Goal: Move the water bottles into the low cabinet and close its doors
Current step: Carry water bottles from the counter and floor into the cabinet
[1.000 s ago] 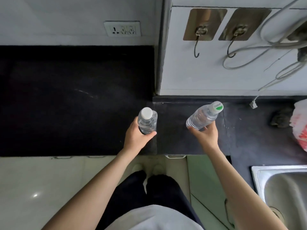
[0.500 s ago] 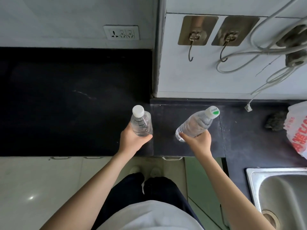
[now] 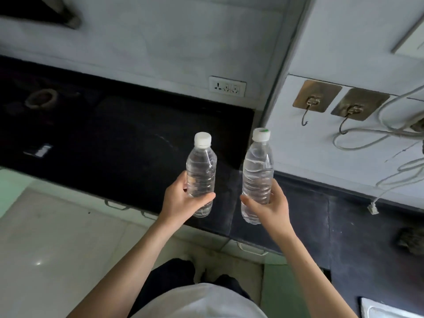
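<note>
Desk (image 3: 128, 143): we record a black stone top in an L-shaped run along a pale wall (image 3: 160, 42). Glossy pale floor tiles (image 3: 57, 237) lie below its front edge.

Wall fittings: one white triple socket (image 3: 227, 86). On the white panel to the right are two adhesive hooks (image 3: 317, 97) and loops of grey cable (image 3: 367, 138), whose small plug end (image 3: 372, 208) hangs low by the desk's back edge.

Desk items: a blurred ring (image 3: 41, 99) at far left, a small black-and-white object (image 3: 40, 150) nearer the front, and a dark rough lump (image 3: 410, 239) at far right. We note a steel sink (image 3: 390, 308) corner at lower right.

Under the desk edge: two metal cabinet handles (image 3: 114, 204); we cannot tell how the doors stand.

Task's things: two clear water bottles, upright in the air above the desk's front edge, side by side but apart. The left grip (image 3: 183, 203) curls fingers and thumb round the lower half of the white-capped bottle (image 3: 202, 171). The right grip (image 3: 268, 207) wraps the lower half of the green-marked bottle (image 3: 258, 171). The desk's overhang lies between the bottles and the handles beneath.
</note>
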{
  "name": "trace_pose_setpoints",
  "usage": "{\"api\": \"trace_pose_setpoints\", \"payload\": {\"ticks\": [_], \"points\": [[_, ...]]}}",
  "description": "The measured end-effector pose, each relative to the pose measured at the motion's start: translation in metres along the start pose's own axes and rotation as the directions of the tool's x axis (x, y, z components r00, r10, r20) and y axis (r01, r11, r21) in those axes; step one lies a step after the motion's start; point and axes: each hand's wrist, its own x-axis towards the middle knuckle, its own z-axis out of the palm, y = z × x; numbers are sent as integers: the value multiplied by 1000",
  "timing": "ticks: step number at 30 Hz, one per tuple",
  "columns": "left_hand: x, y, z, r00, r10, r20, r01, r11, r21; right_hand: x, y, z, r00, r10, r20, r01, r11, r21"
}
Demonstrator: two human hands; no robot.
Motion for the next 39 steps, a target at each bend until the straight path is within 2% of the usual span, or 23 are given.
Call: {"api": "trace_pose_setpoints", "payload": {"ticks": [3, 7, 12, 15, 18, 21, 27, 30, 35, 39], "points": [[-18, -16, -25, 995, -50, -87, 52, 999, 15, -1, -3, 25, 992, 0, 122, -1, 1000, 2], [-45, -46, -56, 957, -190, -218, 199, 980, 22, -12, 8, 70, 959, 89, 268, -75, 995, -62], [-94, -89, -100, 807, -494, -324, 476, 869, -137, -41, 7, 136, 863, 245, 441, -199, 969, -149], [-124, -113, -131, 719, -578, -387, 549, 813, -195, -57, 4, 177, 811, 246, 530, -149, 964, -219], [-158, -137, -165, 644, -617, -453, 562, 783, -267, -76, -9, 224, 772, 227, 594, -90, 964, -252], [-198, -163, -204, 584, -645, -493, 542, 762, -354, -104, -24, 274, 698, 206, 686, -40, 968, -249], [-296, -223, -292, 444, -687, -575, 542, 717, -439, -191, -23, 399, 618, 164, 769, 144, 938, -316], [-349, -251, -334, 372, -702, -608, 559, 692, -456, -239, -29, 457, 535, 176, 826, 171, 935, -310], [-423, -283, -408, 201, -739, -643, 525, 635, -566, -309, -59, 553, 349, 144, 926, 253, 937, -241], [-445, -300, -445, 96, -771, -629, 423, 604, -676, -334, -63, 615, 276, 137, 951, 297, 929, -220]]}}
